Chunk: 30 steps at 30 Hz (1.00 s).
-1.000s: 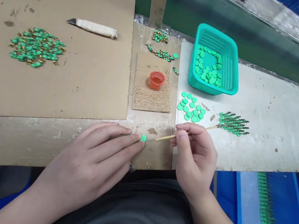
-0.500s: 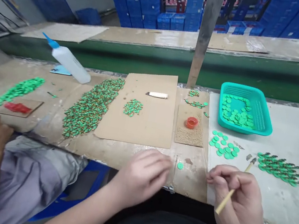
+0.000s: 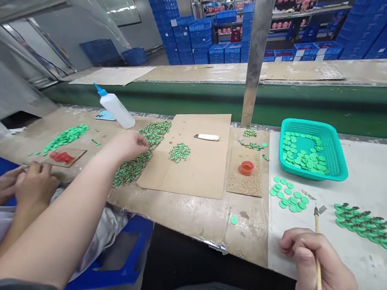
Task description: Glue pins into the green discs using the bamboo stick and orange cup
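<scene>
My left hand (image 3: 128, 146) reaches over the long pile of small green-and-brown pieces (image 3: 132, 169), its fingertips pinched together at the pile; what is between them, if anything, is too small to make out. My right hand (image 3: 324, 273) is closed around a thin paintbrush (image 3: 319, 282) with a pale wooden handle, its dark tip pointing away from me. Beyond that tip lie loose green discs (image 3: 289, 194). To their right, rows of green discs carry dark pieces (image 3: 366, 225). A single green disc (image 3: 234, 220) lies near the table's front edge.
A teal basket (image 3: 339, 156) holds green discs. A small red cup (image 3: 247, 168) stands on a cardboard square. A white-handled tool (image 3: 207, 137) lies on the cardboard sheet (image 3: 191, 179). Left are a glue bottle (image 3: 117, 110) and a co-worker's hands (image 3: 33, 184). A metal post (image 3: 257, 51) rises behind.
My left hand has moved left and away from me, from near the single disc to the pile. My right hand has shifted slightly right, with the brush turned more upright. The view has swung left.
</scene>
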Motion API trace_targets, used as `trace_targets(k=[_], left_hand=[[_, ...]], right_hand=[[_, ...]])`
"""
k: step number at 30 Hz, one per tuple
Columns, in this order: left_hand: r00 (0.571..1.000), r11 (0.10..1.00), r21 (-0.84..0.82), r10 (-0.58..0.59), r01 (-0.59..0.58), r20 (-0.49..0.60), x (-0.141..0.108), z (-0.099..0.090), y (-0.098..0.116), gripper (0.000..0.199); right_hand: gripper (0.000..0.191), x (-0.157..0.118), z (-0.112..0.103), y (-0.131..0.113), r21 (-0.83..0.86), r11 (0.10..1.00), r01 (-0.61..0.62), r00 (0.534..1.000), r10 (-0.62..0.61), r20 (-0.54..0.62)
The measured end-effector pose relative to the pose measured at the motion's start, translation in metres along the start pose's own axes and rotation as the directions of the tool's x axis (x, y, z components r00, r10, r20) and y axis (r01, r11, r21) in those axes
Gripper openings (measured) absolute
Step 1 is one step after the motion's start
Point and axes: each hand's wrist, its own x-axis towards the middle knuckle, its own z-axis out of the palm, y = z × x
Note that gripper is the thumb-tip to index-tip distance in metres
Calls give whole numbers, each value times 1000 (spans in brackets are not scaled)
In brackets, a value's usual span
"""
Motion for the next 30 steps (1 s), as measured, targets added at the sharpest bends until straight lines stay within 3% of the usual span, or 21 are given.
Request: trace_targets(k=[4,10,13,17,20,22,24,26,27,28,29,30], left_hand=[[976,992,121,-67,43,208,9,-5,-12,47],[965,991,132,-64,31,255,10,-1,-12,49],[974,995,78,-76,60,214,10,-7,-9,50],[993,995,-79,-50,59,109,-1,-23,4,49],[998,964,-258,67,-66,-7,-32,-22,30,45],[973,905,-362,183,-223,-142,-68,-8,57,36],[905,816,-414,290,-404,-312,-113,11,87,34],[798,699,-417,387,-580,-461,-157,28,115,18],[710,615,-382,473,-690,-521,-177,33,127,3],[534,509,-233,595,-829,-600,-192,36,137,19],[386,419,-100,686,-903,-616,-203,38,145,29],[293,362,-12,733,-932,-614,-211,38,151,34]], right_hand=[[24,5,-4,6,-21,999,45,999,-45,29],[25,4,3,4,-7,999,34,997,-33,71],[31,1,6,1,-1,999,-52,998,52,36],[30,-2,7,0,18,998,-62,995,60,73],[35,0,11,-6,67,985,-156,988,155,28],[41,7,18,-16,142,962,-232,973,229,37],[45,21,27,-31,274,907,-320,947,294,132],[46,37,37,-49,432,739,-516,855,414,312],[49,45,42,-57,510,622,-594,804,452,386],[53,52,46,-65,579,508,-637,770,456,446],[57,57,50,-71,638,407,-653,753,437,492],[57,61,53,-75,671,330,-664,739,427,521]])
